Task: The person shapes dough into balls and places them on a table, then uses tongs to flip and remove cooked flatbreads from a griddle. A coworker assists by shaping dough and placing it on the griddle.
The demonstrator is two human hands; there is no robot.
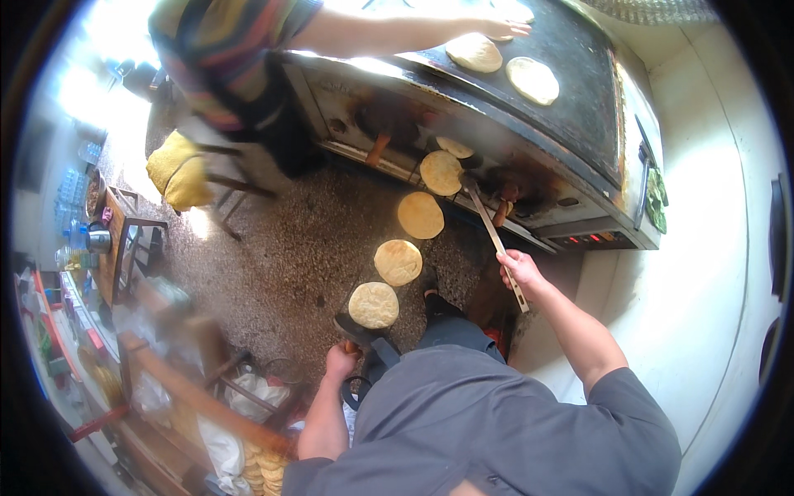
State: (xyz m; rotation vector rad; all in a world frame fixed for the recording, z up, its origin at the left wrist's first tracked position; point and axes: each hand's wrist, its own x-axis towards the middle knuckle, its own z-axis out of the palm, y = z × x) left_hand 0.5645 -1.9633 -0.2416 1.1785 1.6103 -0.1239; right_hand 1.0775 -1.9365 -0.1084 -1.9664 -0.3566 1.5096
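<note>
My right hand [521, 270] grips a long flat metal utensil [490, 226]. Its far end reaches beside a round flatbread [441, 173] at the oven front. My left hand [342, 359] is closed around a brown handle [352, 348]; what this handle belongs to is hard to make out. Between the oven and my left hand several flatbreads run in a line, among them a browned one [421, 215], a paler one [397, 263] and the nearest one [373, 305]. Whatever supports them is mostly hidden. Another flatbread [455, 147] sits partly inside the oven opening.
A co-worker's hand [496, 28] hovers above the dark griddle [577, 56], close to pale dough rounds [532, 80]. The oven front [397, 105] has wooden handles [377, 150]. A stool with a yellow cover [178, 170] stands left. Stacked flatbreads [263, 468] lie lower left, beside a wooden beam [198, 387].
</note>
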